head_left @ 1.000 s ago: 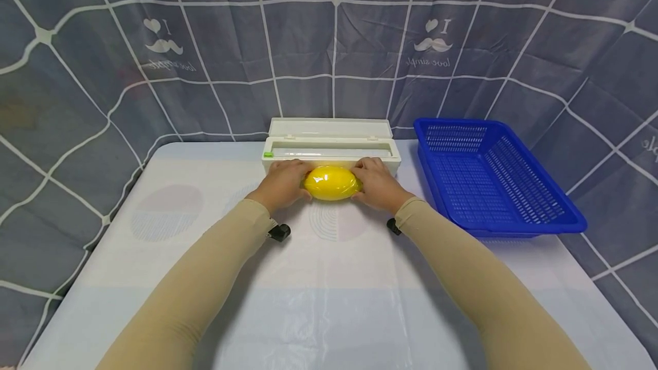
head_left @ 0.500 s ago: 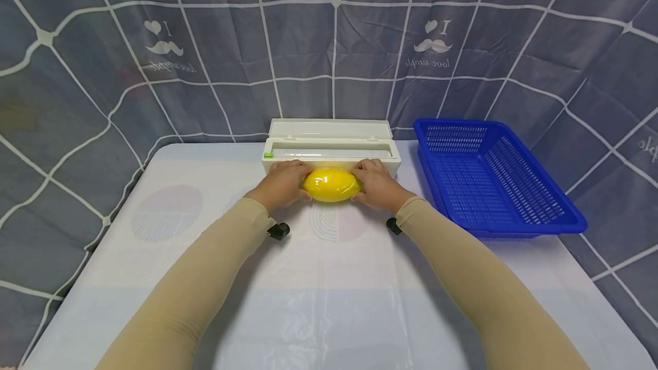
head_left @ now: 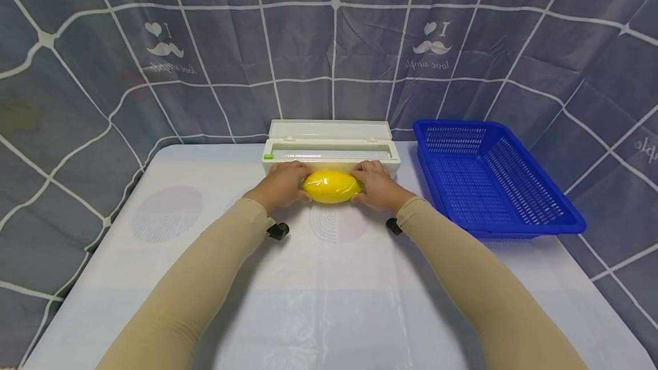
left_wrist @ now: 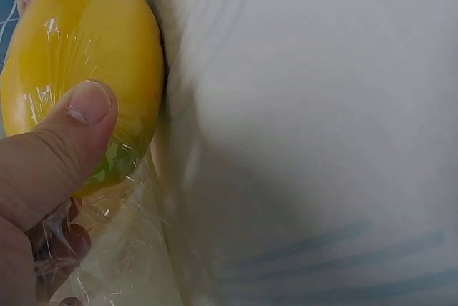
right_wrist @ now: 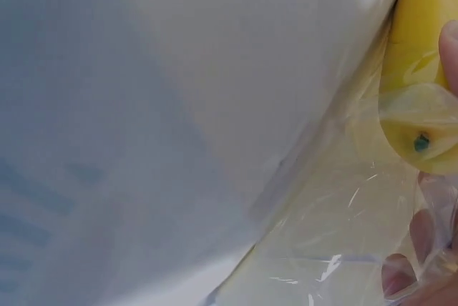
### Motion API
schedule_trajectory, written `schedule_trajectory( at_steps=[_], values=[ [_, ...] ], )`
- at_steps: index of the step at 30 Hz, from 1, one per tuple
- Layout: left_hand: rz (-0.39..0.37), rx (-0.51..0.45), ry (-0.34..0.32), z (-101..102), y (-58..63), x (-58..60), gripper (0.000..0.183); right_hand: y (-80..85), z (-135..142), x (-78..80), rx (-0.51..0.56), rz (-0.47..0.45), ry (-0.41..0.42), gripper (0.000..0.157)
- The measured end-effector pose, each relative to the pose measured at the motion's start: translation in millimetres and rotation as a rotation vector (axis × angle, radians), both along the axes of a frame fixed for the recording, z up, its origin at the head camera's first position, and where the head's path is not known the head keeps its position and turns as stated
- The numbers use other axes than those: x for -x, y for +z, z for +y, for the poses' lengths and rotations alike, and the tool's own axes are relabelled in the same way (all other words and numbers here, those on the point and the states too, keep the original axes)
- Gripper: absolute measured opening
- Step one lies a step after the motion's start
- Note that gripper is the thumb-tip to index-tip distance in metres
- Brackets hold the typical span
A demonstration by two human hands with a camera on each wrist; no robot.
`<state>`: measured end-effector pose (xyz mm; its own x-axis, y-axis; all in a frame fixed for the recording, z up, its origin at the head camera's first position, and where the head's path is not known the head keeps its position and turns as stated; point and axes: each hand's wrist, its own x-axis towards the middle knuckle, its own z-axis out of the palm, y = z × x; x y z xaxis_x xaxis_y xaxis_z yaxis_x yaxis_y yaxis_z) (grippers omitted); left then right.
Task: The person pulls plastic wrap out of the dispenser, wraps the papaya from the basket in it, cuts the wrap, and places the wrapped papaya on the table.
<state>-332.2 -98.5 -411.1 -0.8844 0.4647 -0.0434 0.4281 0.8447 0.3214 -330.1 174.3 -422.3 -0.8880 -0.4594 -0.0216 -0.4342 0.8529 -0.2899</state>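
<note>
A smooth, oval yellow fruit (head_left: 332, 186) lies between my two hands, right in front of a white cling film dispenser (head_left: 331, 155) with its lid up. Clear film covers the fruit and creases over its ends. In the left wrist view, the thumb of my left hand (head_left: 284, 183) presses on the fruit near its greenish end, the other fingers curled in bunched cling film (left_wrist: 118, 249) below. My right hand (head_left: 377, 183) grips the opposite end, where a small dark green spot shows. Film stretches beside the fruit in the right wrist view, with fingertips (right_wrist: 398, 274) behind it.
A blue plastic basket (head_left: 426, 181) with perforated walls stands to the right of the dispenser. A green slider (head_left: 268, 156) sits at the dispenser's left end. Behind the table (head_left: 354, 313) hangs a grey curtain (head_left: 370, 44) with white lines.
The yellow fruit has turned slightly and shifted a touch toward me between the hands. Both hands keep nearly the same place and grip; dispenser and basket stay put.
</note>
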Motion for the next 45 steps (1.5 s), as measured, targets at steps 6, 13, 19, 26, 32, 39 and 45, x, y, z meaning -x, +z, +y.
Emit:
schedule_trajectory(
  at_steps=[6,13,19,26,32,39,45],
  values=[
    [0.019,0.0,-0.005,-0.3,-1.4,-0.6,0.077,2.0,-0.6,-2.9,-0.011,-0.01,-0.018,0.069],
    [0.071,0.014,-0.015,-1.1,-4.1,-1.5,0.075,3.4,-1.1,-5.1,-0.041,0.004,-0.023,0.071],
    [0.073,0.026,-0.014,-1.8,-6.9,0.9,0.077,5.0,-2.5,-7.6,-0.04,0.005,-0.025,0.073],
    [0.077,0.023,-0.01,-0.9,-7.6,0.9,0.08,0.3,-0.8,-5.1,0.026,0.009,-0.038,0.07],
    [0.062,0.011,-0.011,-0.5,-4.4,-1.0,0.082,-2.2,-0.1,-4.9,0.039,0.038,-0.029,0.065],
    [0.056,-0.002,-0.028,-2.0,-3.3,-2.0,0.081,-4.3,0.6,-5.5,0.043,0.05,-0.028,0.07],
    [0.031,-0.034,-0.002,-3.8,-7.0,-1.4,0.082,-4.4,2.2,-5.5,0.06,0.028,-0.017,0.081]
  ],
)
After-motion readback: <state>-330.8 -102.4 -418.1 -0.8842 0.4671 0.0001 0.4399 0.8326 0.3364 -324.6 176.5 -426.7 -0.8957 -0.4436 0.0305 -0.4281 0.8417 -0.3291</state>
